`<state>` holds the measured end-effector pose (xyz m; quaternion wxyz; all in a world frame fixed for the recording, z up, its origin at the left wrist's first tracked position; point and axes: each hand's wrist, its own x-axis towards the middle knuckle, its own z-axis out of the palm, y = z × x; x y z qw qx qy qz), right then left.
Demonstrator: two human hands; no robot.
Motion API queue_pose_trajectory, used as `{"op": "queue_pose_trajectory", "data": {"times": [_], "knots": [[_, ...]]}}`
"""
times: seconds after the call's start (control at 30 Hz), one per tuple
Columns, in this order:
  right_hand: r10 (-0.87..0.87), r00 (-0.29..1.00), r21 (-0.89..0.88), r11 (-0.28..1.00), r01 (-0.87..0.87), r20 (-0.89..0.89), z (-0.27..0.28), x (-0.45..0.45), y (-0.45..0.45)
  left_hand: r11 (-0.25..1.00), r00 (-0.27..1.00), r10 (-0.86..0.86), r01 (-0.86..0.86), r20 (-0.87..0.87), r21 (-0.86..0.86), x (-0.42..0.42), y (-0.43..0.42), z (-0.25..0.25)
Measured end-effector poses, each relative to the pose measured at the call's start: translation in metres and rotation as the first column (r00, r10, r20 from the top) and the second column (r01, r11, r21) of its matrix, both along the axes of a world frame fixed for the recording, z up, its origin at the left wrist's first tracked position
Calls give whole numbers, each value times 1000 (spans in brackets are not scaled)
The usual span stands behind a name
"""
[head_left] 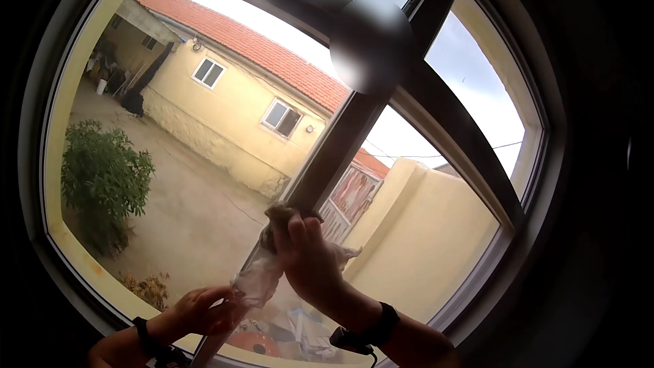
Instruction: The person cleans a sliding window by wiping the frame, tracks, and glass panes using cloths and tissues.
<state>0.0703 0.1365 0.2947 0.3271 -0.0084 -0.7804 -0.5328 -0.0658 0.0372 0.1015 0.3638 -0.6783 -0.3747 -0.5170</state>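
Note:
A dark window post [335,157] runs slantwise up through the middle of the view. My right hand [303,252] is closed over a crumpled cloth [262,279] and presses it against this post. The cloth looks greyish brown at the top and pale and thin lower down, with a corner poking out right of my wrist. Lower left, my left hand [201,307] has its fingers closed at the pale lower end of the cloth. Its fingertips are partly hidden. Each wrist wears a black band, the right one with a small box and cable.
Window glass lies on both sides of the post, within a dark frame [470,123]. Outside stand a yellow house [231,105] with a red tiled roof, a green bush [105,177], a gate [351,197] and a yellow wall [422,232]. A blurred round patch covers the upper middle.

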Motion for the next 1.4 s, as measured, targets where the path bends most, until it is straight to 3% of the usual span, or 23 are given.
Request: {"op": "queue_pose_trajectory", "data": {"times": [0.1, 0.17, 0.23, 0.27, 0.3, 0.33, 0.4, 0.43, 0.47, 0.5, 0.53, 0.57, 0.63, 0.87, 0.97, 1.03, 1.07, 1.2, 1.27, 1.37, 1.4], "knots": [[148, 989, -29, 989, -147, 30, 8, 8, 8, 999, 998, 24, -21, 60, -49, -10, -22, -36], [96, 987, -109, 988, -110, -130, 53, 2, 6, 997, 993, 37, -30, 109, -68, -14, -30, -48], [140, 935, -26, 987, -157, -327, 126, -11, 8, 980, 978, 193, -188, 82, -66, -15, -37, -52], [283, 890, 130, 959, -252, -358, 165, -19, 13, 977, 976, 204, -198, 75, -82, -15, -39, -53], [362, 854, 69, 929, -363, -375, 196, -23, 16, 974, 975, 211, -204, 73, -93, -16, -41, -53], [302, 885, 105, 953, -284, -353, 222, -25, 25, 970, 968, 237, -231, 80, -74, -16, -43, -52], [287, 858, 58, 955, -290, -427, 228, -34, 21, 976, 967, 219, -215, 129, -47, -18, -43, -56], [262, 830, 19, 956, -291, -493, 226, -34, 21, 974, 966, 223, -217, 129, -61, -17, -46, -55], [268, 828, 86, 962, -260, -492, 213, -35, 23, 963, 953, 266, -258, 142, -78, -18, -50, -51], [322, 835, 28, 938, -347, -446, 188, -31, 11, 950, 938, 310, -298, 155, -96, -18, -54, -50], [289, 839, 159, 957, -242, -462, 161, -34, 14, 951, 938, 305, -291, 165, -107, -19, -55, -53], [289, 853, 124, 957, -261, -434, 135, -36, 19, 948, 936, 310, -293, 166, -123, -18, -54, -56], [144, 912, 147, 985, -93, -385, 75, -32, 11, 954, 932, 292, -269, 215, -131, -17, -53, -61], [196, 976, -306, 938, -160, 91, -149, -2, -3, 964, 924, 256, -222, 285, -147, -7, -58, -73], [272, 953, -547, 822, -158, 134, -214, 16, -12, 954, 914, 291, -256, 281, -155, 2, -70, -69], [370, 926, -780, 601, -177, 75, -203, 21, -24, 951, 915, 293, -247, 279, -189, 1, -77, -77], [385, 923, -766, 589, -258, -14, -187, 21, -25, 954, 918, 280, -232, 281, -191, 0, -78, -81], [284, 897, -519, 738, -430, -339, -61, 13, -32, 952, 929, 269, -217, 254, -216, 5, -78, -76], [304, 843, -464, 727, -506, -444, -22, -2, -28, 955, 932, 265, -219, 247, -199, 4, -73, -77], [310, 841, -537, 659, -526, -444, -33, -9, -25, 950, 937, 271, -224, 219, -217, 4, -71, -75], [320, 849, -538, 665, -518, -421, -63, -8, -28, 950, 943, 261, -213, 208, -227, 1, -71, -76]]}}
